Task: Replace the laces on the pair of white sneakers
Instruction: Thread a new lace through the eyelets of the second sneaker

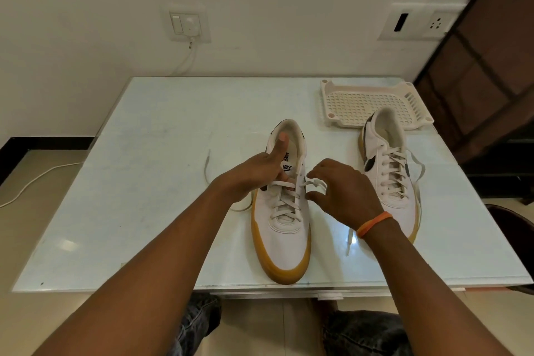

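Observation:
A white sneaker with a gum sole (287, 243) stands in the middle of the table, toe toward me. My left hand (254, 175) grips its left side at the upper eyelets, thumb raised over the shoe's opening. My right hand (344, 192) pinches a loop of the white lace (316, 183) at the shoe's right upper eyelets. One loose lace end (206, 166) trails left on the table. The second white sneaker (390, 170) stands to the right, fully laced, its lace ends hanging loose.
A cream perforated plastic tray (372, 104) sits at the table's back right, touching the second sneaker's heel. The glass-topped table (144, 182) stands against a wall with a socket and a cable. A dark chair edge (517, 222) shows at the right.

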Demonstrator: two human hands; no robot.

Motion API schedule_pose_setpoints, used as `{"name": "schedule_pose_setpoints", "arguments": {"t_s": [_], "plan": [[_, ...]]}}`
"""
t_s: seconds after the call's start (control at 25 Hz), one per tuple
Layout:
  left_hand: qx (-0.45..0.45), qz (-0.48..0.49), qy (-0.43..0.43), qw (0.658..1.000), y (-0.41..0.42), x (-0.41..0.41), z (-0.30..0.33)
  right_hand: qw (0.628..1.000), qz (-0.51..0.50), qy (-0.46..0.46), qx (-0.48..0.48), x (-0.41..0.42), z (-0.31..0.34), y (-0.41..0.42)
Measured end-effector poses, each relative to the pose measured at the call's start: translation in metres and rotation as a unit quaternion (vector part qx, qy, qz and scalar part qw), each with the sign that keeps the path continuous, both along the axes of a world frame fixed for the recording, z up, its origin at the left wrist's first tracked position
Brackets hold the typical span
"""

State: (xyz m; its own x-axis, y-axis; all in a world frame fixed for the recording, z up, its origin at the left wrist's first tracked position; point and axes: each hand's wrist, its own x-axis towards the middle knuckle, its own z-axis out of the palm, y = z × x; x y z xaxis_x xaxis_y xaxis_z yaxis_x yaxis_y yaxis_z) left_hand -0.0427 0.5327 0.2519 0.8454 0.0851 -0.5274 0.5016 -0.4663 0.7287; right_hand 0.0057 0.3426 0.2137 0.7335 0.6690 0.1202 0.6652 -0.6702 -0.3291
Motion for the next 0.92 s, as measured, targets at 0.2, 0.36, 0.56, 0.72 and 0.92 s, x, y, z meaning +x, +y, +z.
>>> {"name": "schedule_pose_setpoints", "arguments": {"t_s": [0.2,0.36,0.56,0.72,0.92], "plan": [[0.004,-0.019,-0.010,1.000,0.001,0.000,0.000,0.996,-0.069,-0.056,0.031,0.008,-0.003,0.001],[0.003,-0.036,-0.017,0.999,0.000,-0.003,0.001,0.974,-0.204,-0.053,0.080,0.022,-0.005,-0.019],[0.011,-0.030,-0.019,0.999,0.000,-0.003,0.002,0.999,-0.031,-0.011,0.027,0.000,-0.002,0.003],[0.026,-0.035,-0.029,0.999,0.001,-0.002,0.000,1.000,-0.013,0.002,-0.027,-0.003,0.002,0.007],[0.112,-0.081,-0.039,0.990,0.007,-0.002,-0.005,0.978,-0.083,0.142,0.125,-0.001,0.004,0.003]]}}
